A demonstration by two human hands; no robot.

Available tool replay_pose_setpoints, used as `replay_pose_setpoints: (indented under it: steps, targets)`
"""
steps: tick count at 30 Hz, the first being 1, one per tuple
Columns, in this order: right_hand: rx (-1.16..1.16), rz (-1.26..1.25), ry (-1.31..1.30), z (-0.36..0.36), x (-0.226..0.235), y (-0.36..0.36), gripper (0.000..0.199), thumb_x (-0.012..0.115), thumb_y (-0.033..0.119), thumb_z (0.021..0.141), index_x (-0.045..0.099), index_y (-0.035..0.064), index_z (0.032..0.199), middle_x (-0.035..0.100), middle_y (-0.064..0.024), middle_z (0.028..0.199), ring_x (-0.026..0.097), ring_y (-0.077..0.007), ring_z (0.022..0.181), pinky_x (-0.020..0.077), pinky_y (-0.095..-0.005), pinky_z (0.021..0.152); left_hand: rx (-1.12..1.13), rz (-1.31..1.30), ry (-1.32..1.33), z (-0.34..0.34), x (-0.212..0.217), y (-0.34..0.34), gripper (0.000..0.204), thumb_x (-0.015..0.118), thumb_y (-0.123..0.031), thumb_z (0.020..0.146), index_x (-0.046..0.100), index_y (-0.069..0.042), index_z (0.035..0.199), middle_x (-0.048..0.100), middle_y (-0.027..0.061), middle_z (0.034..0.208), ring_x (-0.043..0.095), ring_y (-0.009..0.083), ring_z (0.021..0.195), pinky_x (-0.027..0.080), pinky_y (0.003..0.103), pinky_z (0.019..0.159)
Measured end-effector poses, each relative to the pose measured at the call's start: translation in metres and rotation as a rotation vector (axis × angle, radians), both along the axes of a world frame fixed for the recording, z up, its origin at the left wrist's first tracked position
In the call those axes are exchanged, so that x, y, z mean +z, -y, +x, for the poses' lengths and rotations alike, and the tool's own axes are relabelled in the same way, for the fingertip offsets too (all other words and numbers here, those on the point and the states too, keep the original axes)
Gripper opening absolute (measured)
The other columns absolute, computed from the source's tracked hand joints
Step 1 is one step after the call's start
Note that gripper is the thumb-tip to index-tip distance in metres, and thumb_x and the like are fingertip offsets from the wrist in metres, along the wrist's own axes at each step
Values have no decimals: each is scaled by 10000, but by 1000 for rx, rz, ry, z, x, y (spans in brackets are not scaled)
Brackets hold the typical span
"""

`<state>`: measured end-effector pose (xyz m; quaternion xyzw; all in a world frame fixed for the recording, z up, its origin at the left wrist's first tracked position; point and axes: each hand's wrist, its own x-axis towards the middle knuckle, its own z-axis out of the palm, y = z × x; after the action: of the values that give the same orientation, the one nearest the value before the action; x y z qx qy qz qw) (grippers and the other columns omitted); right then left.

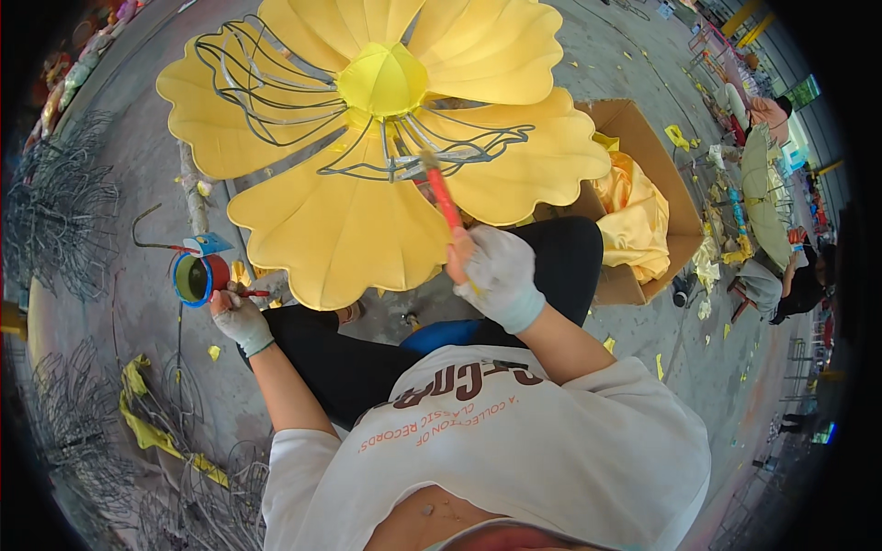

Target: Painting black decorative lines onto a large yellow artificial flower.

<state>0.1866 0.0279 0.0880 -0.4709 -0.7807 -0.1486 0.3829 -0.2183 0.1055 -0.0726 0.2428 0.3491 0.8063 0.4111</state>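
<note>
A large yellow fabric flower (335, 230) with scalloped petals spreads out in front of me. At its middle sits a bright yellow dome (383, 81). Bare dark wire frames (280, 115) stand around that dome. My gloved right hand (503, 278) is closed round a paintbrush (441, 195) with a red handle; its bristles are at the wire frame over the lower right petal. On the left, my gloved left hand (241, 323) grips a small red pot (217, 273) with a blue rim, dark inside. A red stick shows beside those fingers.
A cardboard box (682, 197) holding shiny yellow cloth (634, 220) stands to the right of the flower. Bundles of grey wire (60, 211) lie along the left. Yellow scraps dot the concrete floor; other people (770, 110) sit at the far right.
</note>
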Motion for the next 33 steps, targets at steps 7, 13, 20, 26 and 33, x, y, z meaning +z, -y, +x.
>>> replay_pose_setpoints:
  steps: [7, 13, 20, 26, 33]
  targets:
    - [10, -112, -388, 22, 2, 9, 222, 622, 26, 784, 591, 8, 1003, 580, -96, 765, 507, -213, 558, 420, -288, 521, -50, -9, 73, -6, 0, 3, 309, 542, -228, 856, 425, -148, 581, 378, -13, 549, 523, 180, 763, 376, 283, 800]
    - [-264, -94, -941, 81, 0, 30, 209, 578, 55, 873, 539, 9, 1074, 538, -62, 795, 467, -115, 602, 400, -231, 554, -84, -3, 40, 2, 13, 4, 329, 513, -231, 856, 388, -155, 562, 388, -11, 583, 496, 170, 766, 381, 271, 784]
    - [99, 107, -251, 33, -8, 31, 104, 619, 12, 798, 595, 3, 899, 552, -21, 705, 461, -105, 539, 377, -258, 480, -98, -25, 7, 6, 16, -2, 340, 515, -212, 865, 386, -157, 555, 380, -12, 563, 504, 169, 750, 380, 268, 769]
    - [-203, -181, -1036, 78, 3, 11, 88, 557, 74, 863, 575, -5, 895, 557, -49, 738, 483, -163, 567, 405, -264, 531, -48, -69, -30, 15, 22, 3, 350, 510, -203, 880, 382, -160, 558, 377, -17, 548, 511, 163, 729, 375, 256, 755]
    - [166, -82, -722, 42, -6, 24, 166, 630, 56, 820, 582, -5, 966, 585, -75, 753, 514, -171, 591, 413, -261, 537, -4, -84, -65, 17, 22, -2, 368, 504, -196, 898, 378, -161, 554, 393, -21, 549, 514, 152, 714, 384, 257, 741]
